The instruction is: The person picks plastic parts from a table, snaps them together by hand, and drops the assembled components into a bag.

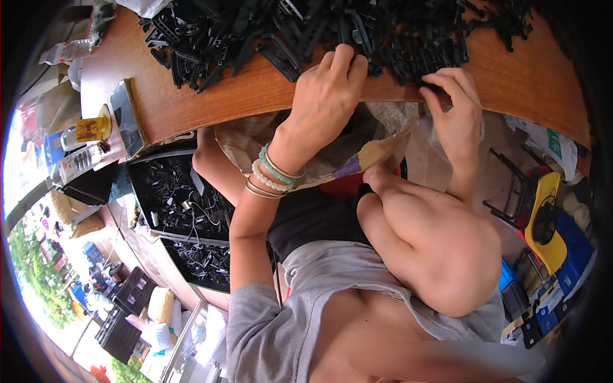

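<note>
Black parts (pixel 306 32) heaped on brown table (pixel 211 112), top centre of frame. Left hand (pixel 327 92), upper centre: fingers curled at heap's lower edge; cannot tell if 1 is gripped. Right hand (pixel 460 108), upper right: thumb, forefinger narrowly apart; hold unclear.

Parts (pixel 313 32) lie heaped on the table (pixel 230 99), a bag (pixel 380 152) at its near edge, trays (pixel 195 240) left.
</note>
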### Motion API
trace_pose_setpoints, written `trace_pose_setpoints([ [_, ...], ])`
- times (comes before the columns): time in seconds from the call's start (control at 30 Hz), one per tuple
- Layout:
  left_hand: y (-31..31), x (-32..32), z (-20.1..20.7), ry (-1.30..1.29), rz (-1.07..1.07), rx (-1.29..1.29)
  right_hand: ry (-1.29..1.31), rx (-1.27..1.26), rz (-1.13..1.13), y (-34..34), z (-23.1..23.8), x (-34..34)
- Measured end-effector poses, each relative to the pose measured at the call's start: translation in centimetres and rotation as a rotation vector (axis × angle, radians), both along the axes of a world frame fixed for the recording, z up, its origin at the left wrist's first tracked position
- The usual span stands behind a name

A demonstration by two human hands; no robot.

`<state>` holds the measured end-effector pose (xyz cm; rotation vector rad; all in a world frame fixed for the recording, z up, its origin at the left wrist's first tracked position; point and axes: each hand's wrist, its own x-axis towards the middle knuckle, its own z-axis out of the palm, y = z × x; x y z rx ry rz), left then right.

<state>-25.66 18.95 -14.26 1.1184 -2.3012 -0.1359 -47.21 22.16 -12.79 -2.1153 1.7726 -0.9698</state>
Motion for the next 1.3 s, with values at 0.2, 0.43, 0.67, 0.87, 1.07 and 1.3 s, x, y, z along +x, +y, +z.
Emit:
trace_pose_setpoints([
  [0.2, 0.6, 0.8, 0.3, -0.087, -0.004, -0.019, 0.176, -0.082, 0.076, 0.0, -0.3, -0.5],
  [0.43, 0.4, 0.2, 0.7, -0.147, -0.035, -0.017, -0.129, -0.212, 0.030, 0.5, 2.2, -0.2],
  [0.67, 1.7, 1.1, 0.3, -0.123, 0.030, 0.000, -0.612, 0.016, -0.010, 1.7, 1.3, 2.2],
  [0.87, 6.4, -0.8, 0.7, 0.882, 0.313, 0.461, -1.067, 0.412, 0.431, 1.8, 1.7, 3.1],
  [1.07, 5.4, 0.4, 2.9, 1.199, 0.096, 1.170, -0.604, 0.145, 0.501, 1.4, 1.3, 2.7],
  [1.3, 6.8, 0.1, 2.9, 0.666, 0.057, 0.650, -0.605, 0.131, 0.422, 2.0, 1.5, 3.3],
])
